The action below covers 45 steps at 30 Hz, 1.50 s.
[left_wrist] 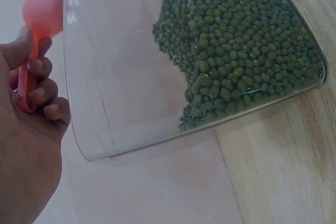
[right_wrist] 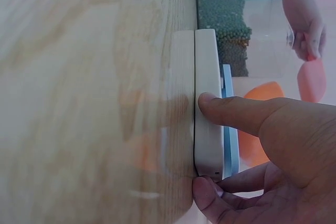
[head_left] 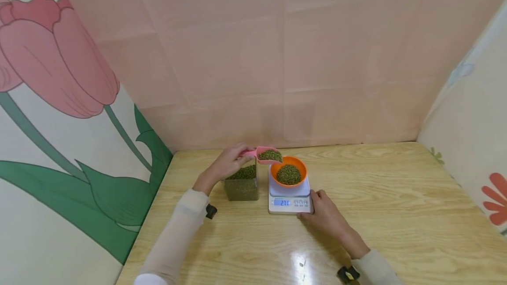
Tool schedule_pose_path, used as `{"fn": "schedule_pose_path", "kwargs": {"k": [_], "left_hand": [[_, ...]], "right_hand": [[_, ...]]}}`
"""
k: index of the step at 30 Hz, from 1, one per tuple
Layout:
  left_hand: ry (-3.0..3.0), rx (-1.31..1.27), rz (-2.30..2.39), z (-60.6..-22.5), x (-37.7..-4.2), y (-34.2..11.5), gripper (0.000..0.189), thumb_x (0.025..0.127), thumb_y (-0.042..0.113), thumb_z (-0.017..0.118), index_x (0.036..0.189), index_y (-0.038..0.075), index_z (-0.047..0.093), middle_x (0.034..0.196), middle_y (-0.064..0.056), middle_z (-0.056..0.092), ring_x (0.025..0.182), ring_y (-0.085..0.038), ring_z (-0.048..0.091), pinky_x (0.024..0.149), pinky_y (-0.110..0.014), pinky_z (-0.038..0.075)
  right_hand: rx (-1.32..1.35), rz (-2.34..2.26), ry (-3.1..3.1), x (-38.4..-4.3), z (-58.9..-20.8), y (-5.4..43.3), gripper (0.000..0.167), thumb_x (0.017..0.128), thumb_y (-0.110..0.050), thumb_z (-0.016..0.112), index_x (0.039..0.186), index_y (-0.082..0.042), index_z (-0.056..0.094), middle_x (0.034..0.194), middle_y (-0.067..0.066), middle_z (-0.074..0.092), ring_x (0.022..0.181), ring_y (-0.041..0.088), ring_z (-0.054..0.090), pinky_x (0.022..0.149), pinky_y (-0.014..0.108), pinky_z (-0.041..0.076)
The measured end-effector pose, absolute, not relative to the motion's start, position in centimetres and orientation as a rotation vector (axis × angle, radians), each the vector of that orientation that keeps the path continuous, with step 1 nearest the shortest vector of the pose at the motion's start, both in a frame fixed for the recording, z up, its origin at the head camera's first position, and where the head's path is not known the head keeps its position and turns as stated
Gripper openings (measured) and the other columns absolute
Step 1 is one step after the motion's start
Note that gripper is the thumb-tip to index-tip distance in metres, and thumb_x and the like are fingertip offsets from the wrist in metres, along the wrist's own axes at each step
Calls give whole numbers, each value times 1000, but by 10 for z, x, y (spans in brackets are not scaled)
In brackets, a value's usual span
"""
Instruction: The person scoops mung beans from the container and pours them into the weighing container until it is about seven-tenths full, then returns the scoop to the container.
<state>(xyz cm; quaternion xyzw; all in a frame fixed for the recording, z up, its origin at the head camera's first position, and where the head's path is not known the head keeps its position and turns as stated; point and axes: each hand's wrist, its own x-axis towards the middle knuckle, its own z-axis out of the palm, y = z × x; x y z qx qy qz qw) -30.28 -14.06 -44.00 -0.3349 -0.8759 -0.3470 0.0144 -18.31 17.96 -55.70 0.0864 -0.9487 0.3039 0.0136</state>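
My left hand (head_left: pixel 227 162) grips the handle of a pink scoop (left_wrist: pixel 43 6). Green mung beans (head_left: pixel 270 155) lie in the scoop, which hangs above the left rim of an orange bowl (head_left: pixel 294 162). More mung beans are heaped inside the bowl, and it sits on a white digital kitchen scale (head_left: pixel 278 191) with a lit display. At the scale's front right corner my right hand (head_left: pixel 328 213) holds on, thumb (right_wrist: pixel 210 101) against the front side and fingers curled at the right side. Below the left hand stands a clear container (left_wrist: pixel 123 87) partly filled with mung beans.
All of it stands on a light wood-grain table (head_left: pixel 380 197). A pink covered wall (head_left: pixel 225 56) rises along the table's back edge. Walls with painted flowers flank both sides, a tulip (head_left: pixel 59 56) on the left. Container and scale stand close together.
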Motion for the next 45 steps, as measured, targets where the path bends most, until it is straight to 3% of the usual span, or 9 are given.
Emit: {"fn": "schedule_pose_path", "kwargs": {"k": [7, 26, 45], "left_hand": [[-2739, -1052, -1036, -441, -303, -138, 26, 109, 27, 62, 127, 10, 72, 106, -3, 70, 93, -18, 59, 91, -41, 54], [-2811, -1048, -959, -440, -302, -137, 25, 109, 28, 64, 127, 13, 72, 113, 0, 70, 95, -17, 59, 88, -38, 52], [-2794, -1114, -909, -437, -302, -135, 25, 109, 27, 64, 127, 11, 72, 106, 2, 69, 89, -15, 58, 82, -36, 51]], "right_hand": [[271, 951, -2957, -182, -556, 179, 85, 82, -25, 94, 144, 16, 53, 109, 20, 58, 88, 24, 56, 80, 41, 55], [257, 946, -2979, -182, -555, 179, 86, 84, -27, 93, 146, 16, 51, 112, 21, 59, 91, 25, 56, 81, 41, 55], [268, 929, -2971, -181, -553, 178, 84, 84, -26, 93, 144, 17, 52, 110, 21, 59, 89, 24, 56, 79, 39, 55]]}}
